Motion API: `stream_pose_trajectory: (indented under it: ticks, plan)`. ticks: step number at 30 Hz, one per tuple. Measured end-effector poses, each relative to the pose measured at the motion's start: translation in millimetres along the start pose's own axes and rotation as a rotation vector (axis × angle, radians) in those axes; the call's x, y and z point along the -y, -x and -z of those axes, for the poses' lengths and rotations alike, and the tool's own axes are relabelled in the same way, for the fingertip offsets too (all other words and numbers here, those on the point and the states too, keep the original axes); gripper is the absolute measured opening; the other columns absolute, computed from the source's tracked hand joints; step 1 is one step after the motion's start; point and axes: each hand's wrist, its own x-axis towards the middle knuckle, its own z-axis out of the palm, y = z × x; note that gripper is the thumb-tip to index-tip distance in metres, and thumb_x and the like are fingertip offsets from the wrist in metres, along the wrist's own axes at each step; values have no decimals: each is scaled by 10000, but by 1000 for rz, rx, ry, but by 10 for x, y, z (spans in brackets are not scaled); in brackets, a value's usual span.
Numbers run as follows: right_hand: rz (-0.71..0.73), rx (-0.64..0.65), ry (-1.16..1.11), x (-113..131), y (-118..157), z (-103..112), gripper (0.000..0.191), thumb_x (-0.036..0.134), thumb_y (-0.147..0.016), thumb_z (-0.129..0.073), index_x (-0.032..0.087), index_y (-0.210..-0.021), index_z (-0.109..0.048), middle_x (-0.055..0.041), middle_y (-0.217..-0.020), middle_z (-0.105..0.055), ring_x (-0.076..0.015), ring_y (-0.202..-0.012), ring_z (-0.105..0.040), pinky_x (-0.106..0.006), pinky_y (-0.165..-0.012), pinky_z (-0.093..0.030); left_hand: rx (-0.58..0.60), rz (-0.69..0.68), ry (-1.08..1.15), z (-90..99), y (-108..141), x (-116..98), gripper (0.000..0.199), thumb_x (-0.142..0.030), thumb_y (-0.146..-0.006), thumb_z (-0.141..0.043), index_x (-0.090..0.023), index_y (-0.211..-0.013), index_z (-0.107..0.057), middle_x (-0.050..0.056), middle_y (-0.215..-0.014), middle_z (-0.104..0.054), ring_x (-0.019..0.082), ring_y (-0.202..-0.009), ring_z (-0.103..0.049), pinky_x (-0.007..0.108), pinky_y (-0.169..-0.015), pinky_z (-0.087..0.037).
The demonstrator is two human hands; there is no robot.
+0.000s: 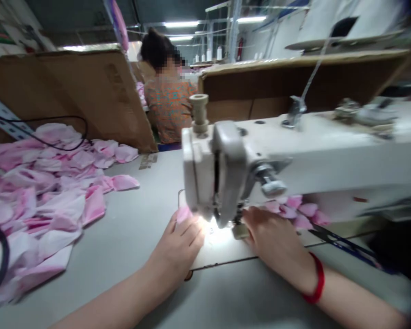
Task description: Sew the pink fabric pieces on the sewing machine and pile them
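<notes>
A white sewing machine [205, 178] stands in front of me, its lamp lighting the needle plate [222, 249]. To the left of the needle, my left hand [181, 246] is closed on a small pink fabric piece [184, 213], which shows just beyond its fingers. My right hand [274, 237], with a red band on the wrist, is beside the presser foot [240, 228]. Its fingers curl in behind the metal parts, so their tips and anything in them are hidden. Pink fabric pieces [303, 212] lie beneath the machine arm, behind the right hand.
A heap of pink and white fabric pieces [55, 183] covers the table's left side, with a black cable [65, 148] over it. Dark scissors [345, 246] lie at right. Cardboard panels [71, 96] stand behind; beyond them a person [171, 103] sits facing away.
</notes>
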Motion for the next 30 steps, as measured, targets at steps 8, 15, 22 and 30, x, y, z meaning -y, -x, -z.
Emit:
stream_pose_trajectory:
  ticks: [8, 15, 22, 30]
  plan:
    - [-361, -57, 359, -506, 792, 154, 276, 263, -826, -369, 172, -1021, -543, -65, -764, -598, -172, -549, -545, -263, -457, -280, -142, 17, 14, -126, 69, -27, 474, -3, -662, -291, -165, -1062, -488, 66, -1120, -519, 219, -1125, -364, 474, -983, -150]
    - [-371, -37, 363, -774, 749, 172, 243, 255, -835, -359, 182, -889, -584, -43, -661, -591, -175, -545, -550, -259, -447, -261, -114, 14, -89, 8, 54, -89, 450, -1, -734, -262, -171, -1088, -482, 71, -1106, -535, 224, -1119, -392, 521, -974, -165]
    - [-377, -64, -606, -584, 866, 320, 214, 300, -804, -408, 221, -839, -604, -16, -763, -638, -166, -708, -572, -241, -601, -410, -144, 169, 465, 367, 1, -546, 289, -168, -813, -423, -205, -1091, -489, 68, -1125, -523, 192, -1055, -469, 327, -852, -446]
    - [-209, 185, -1213, 152, 772, 311, 225, 371, -793, -434, 216, -781, -598, 11, -726, -604, -127, -641, -545, -193, -532, -419, -150, 660, 1891, 319, 3, -811, 209, -284, -795, -506, -127, -929, -539, 106, -1000, -587, 189, -968, -530, 347, -867, -407]
